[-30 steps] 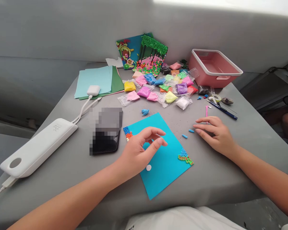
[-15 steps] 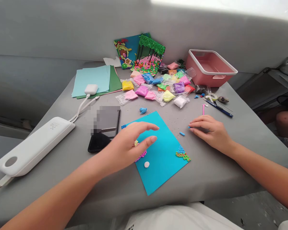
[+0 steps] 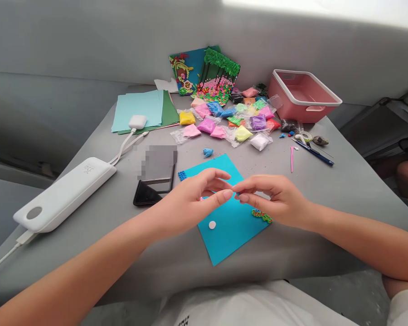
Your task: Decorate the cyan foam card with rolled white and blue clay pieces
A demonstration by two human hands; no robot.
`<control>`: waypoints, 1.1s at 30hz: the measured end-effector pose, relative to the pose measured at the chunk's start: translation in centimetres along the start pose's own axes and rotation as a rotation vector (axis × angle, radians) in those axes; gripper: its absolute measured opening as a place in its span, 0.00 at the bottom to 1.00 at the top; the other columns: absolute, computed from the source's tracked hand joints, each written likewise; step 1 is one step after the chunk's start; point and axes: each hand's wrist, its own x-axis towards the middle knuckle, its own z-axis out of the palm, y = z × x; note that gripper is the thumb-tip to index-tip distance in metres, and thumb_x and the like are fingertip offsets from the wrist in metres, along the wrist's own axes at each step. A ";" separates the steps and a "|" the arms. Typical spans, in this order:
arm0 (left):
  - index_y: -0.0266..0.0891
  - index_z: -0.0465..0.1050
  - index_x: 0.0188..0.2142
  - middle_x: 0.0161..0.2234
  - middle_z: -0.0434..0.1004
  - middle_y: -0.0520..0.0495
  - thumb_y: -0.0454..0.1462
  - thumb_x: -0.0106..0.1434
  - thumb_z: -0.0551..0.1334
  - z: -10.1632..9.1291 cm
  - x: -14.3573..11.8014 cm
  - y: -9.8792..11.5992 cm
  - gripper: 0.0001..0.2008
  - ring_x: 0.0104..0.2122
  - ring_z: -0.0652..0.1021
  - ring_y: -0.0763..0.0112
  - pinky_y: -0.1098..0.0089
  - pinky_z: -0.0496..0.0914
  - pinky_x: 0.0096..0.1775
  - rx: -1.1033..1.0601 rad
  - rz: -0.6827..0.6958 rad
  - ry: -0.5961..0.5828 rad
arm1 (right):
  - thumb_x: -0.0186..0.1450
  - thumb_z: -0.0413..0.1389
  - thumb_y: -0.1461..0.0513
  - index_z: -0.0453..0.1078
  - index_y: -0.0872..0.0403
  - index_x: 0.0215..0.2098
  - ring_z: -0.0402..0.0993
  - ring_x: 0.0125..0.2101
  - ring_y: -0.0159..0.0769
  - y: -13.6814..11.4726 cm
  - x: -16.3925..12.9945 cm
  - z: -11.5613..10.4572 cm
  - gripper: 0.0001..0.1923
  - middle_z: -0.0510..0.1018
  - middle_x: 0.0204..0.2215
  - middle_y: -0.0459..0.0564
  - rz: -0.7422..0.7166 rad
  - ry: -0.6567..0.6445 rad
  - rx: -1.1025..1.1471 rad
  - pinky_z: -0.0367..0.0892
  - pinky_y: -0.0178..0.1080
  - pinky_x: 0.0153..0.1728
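Grey table [image 3: 326, 190]: everything listed is being carried on it.

White power bank [image 3: 66, 192]: being kept along the left edge, cabled to a small white case [image 3: 137, 121] that is being rested on paper sheets [image 3: 143, 111] toward the far left corner.

Pink basket [image 3: 304, 96]: being kept at the far right corner, apparently as storage.

Blue card [image 3: 231, 222]: being laid askew near the near edge, within easy reach; bead-like clusters are being carried at its corners, and a white clay dot [image 3: 212, 224] near its near side.

Finished clay pictures [image 3: 209, 74]: being propped at the far edge.

Clay packets [image 3: 234, 121]: being heaped beside the basket, colours in view for picking.

Phone [image 3: 153, 185]: being rested left of the card.

Left hand [image 3: 190, 203] and right hand [image 3: 275, 199]: being brought together above the card, fingertips pinched and meeting. A tiny piece seems to be nipped between them; which hand is gripping it cannot be told.

Pen [image 3: 314, 153], pink tool [image 3: 291, 158]: being left near the right edge.
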 end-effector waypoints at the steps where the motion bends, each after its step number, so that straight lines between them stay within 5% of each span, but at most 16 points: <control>1: 0.46 0.67 0.58 0.55 0.79 0.42 0.56 0.65 0.64 0.0 0.1 -0.3 0.28 0.54 0.78 0.56 0.59 0.72 0.47 -0.090 -0.029 -0.036 | 0.70 0.59 0.63 0.80 0.52 0.46 0.81 0.33 0.31 -0.3 0.3 0.3 0.09 0.85 0.35 0.48 -0.002 -0.024 0.030 0.74 0.31 0.30; 6: 0.42 0.66 0.56 0.44 0.84 0.43 0.52 0.60 0.72 -0.1 -0.1 -1.6 0.31 0.46 0.80 0.60 0.65 0.70 0.40 -0.390 -0.081 -0.090 | 0.68 0.60 0.65 0.80 0.54 0.42 0.81 0.30 0.30 -0.8 1.5 1.4 0.06 0.85 0.32 0.47 -0.046 -0.081 0.092 0.75 0.30 0.31; 11: 0.42 0.70 0.52 0.41 0.85 0.44 0.46 0.56 0.76 -0.4 -0.7 -1.9 0.28 0.39 0.80 0.64 0.67 0.69 0.36 -0.431 -0.075 -0.007 | 0.67 0.63 0.64 0.80 0.53 0.38 0.75 0.32 0.29 -0.5 2.5 1.8 0.03 0.81 0.35 0.50 -0.200 -0.051 0.021 0.70 0.30 0.27; 18: 0.42 0.72 0.48 0.31 0.84 0.51 0.42 0.56 0.76 -0.7 -0.6 -2.3 0.23 0.29 0.79 0.69 0.66 0.72 0.36 -0.476 -0.092 0.019 | 0.65 0.66 0.63 0.81 0.51 0.38 0.69 0.26 0.24 0.1 3.4 1.9 0.02 0.77 0.35 0.47 -0.162 -0.079 0.068 0.69 0.30 0.27; 25: 0.42 0.71 0.46 0.30 0.84 0.51 0.43 0.56 0.76 -0.6 -0.6 -2.2 0.22 0.29 0.80 0.69 0.68 0.72 0.34 -0.471 -0.091 -0.008 | 0.66 0.66 0.62 0.81 0.51 0.45 0.73 0.32 0.28 0.5 3.4 1.4 0.09 0.78 0.36 0.49 -0.246 -0.179 0.045 0.71 0.29 0.29; 29: 0.42 0.71 0.50 0.29 0.84 0.53 0.44 0.57 0.76 -0.3 -0.6 -2.0 0.25 0.29 0.79 0.70 0.68 0.72 0.36 -0.467 -0.085 -0.035 | 0.68 0.63 0.62 0.80 0.54 0.41 0.73 0.32 0.29 0.2 3.0 1.1 0.05 0.80 0.34 0.50 -0.312 -0.160 -0.030 0.70 0.29 0.28; 33: 0.42 0.73 0.48 0.36 0.86 0.47 0.50 0.62 0.71 0.0 -0.5 -1.6 0.21 0.35 0.83 0.65 0.64 0.75 0.40 -0.458 -0.067 0.019 | 0.71 0.58 0.60 0.73 0.55 0.31 0.71 0.26 0.27 -0.3 2.5 0.3 0.11 0.78 0.25 0.47 -0.179 -0.102 -0.006 0.67 0.30 0.25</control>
